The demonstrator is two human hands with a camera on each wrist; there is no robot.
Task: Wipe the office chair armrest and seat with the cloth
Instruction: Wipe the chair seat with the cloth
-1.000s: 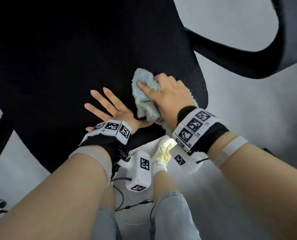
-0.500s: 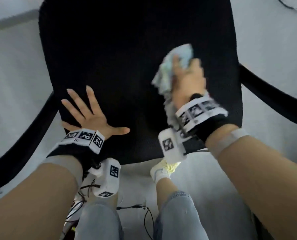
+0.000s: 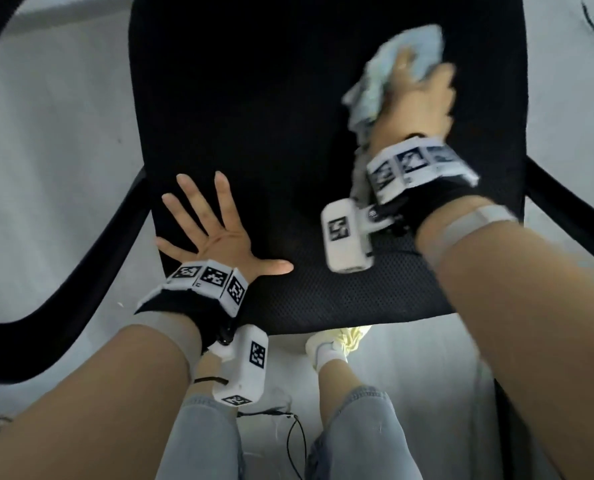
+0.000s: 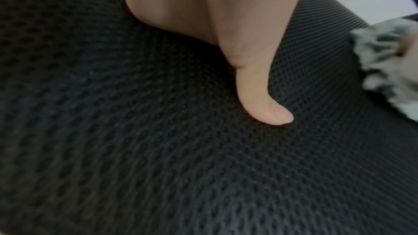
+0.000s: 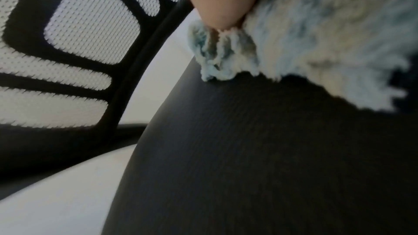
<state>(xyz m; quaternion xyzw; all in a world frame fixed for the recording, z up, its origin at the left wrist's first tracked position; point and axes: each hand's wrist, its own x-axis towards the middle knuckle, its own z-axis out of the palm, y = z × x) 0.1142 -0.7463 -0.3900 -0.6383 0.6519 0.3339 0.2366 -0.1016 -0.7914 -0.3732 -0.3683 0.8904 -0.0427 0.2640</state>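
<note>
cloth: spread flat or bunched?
Bunched. The cloth shows crumpled folds under the right hand, pressed onto the seat.

A black office chair seat (image 3: 271,116), covered in fine woven mesh, fills most of the head view and lies flat, its rounded front edge nearest the person. A fluffy pale blue-and-white cloth (image 3: 385,81) sits bunched on the far right part of the seat, touching the mesh. Curved black armrests flank the seat: one (image 3: 91,258) sweeps along the left side, the other (image 3: 572,216) runs along the right edge, each standing apart from the cloth.
</note>
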